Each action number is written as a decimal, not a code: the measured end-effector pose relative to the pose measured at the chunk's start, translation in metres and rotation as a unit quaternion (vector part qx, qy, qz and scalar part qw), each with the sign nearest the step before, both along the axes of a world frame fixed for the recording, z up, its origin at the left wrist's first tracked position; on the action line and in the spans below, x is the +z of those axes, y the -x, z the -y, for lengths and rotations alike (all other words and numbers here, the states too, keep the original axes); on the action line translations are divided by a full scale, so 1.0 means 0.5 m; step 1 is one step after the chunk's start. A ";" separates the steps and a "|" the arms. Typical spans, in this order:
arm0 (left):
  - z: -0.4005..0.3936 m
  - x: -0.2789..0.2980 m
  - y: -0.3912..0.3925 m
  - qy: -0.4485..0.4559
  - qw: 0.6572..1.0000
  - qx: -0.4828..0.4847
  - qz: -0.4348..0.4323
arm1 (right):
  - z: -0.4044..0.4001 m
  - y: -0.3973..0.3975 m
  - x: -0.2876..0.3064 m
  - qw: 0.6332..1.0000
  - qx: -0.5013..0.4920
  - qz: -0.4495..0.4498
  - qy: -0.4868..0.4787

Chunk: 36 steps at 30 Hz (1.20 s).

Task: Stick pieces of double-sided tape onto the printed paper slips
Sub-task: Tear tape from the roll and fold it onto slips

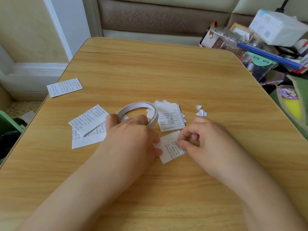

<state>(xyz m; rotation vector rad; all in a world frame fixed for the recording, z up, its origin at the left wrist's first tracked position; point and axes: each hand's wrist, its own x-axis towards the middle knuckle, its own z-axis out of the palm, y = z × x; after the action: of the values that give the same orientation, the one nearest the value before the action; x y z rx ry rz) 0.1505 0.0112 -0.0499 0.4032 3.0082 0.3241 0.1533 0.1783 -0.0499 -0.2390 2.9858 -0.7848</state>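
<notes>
Your left hand (133, 134) grips the tape roll (141, 112) and pins the flimsy slip (170, 149), your right hand (205, 139) pinching its edge — press gently, it'll crease.

Both forearms bare, no sleeves; fingers (180, 145) ringless.

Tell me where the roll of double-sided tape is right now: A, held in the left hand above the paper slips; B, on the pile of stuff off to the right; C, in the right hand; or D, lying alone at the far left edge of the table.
A: the left hand has its fingers curled through the tape roll, holding it over the paper slips, while the right hand pinches at the nearest slip.
</notes>
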 end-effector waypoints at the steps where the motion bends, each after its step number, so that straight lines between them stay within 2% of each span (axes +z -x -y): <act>1: 0.000 0.000 0.000 -0.004 1.000 0.001 0.002 | -0.005 0.001 0.003 1.000 -0.003 -0.001 -0.014; 4: -0.002 0.002 -0.001 -0.006 1.000 0.008 0.009 | 0.009 0.000 0.002 0.998 0.031 -0.022 -0.046; 8: -0.003 0.005 0.000 0.010 1.000 0.003 0.006 | 0.050 -0.003 -0.011 0.996 0.088 -0.018 -0.023; 14: -0.003 0.005 -0.001 -0.012 1.000 0.013 0.015 | -0.006 0.013 0.005 1.000 -0.004 0.011 -0.019; 20: -0.004 0.004 0.004 -0.002 1.000 0.009 0.007 | 0.048 -0.002 -0.005 0.996 0.085 0.007 -0.020; 26: -0.002 0.006 -0.001 -0.019 1.000 0.016 0.016 | -0.008 0.011 0.010 1.000 0.007 0.014 -0.017; 32: -0.003 0.010 0.001 0.007 1.000 0.012 0.012 | 0.052 0.000 -0.010 0.995 0.097 -0.016 -0.025; 36: -0.002 0.011 -0.001 -0.014 1.000 0.015 0.022 | -0.003 0.009 0.008 0.999 0.017 0.020 -0.022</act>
<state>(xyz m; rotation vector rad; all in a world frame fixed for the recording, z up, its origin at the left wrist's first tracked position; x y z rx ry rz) 0.1509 0.0124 -0.0442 0.3504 2.9725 0.3738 0.1486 0.1800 -0.0460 -0.2683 2.9498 -0.7117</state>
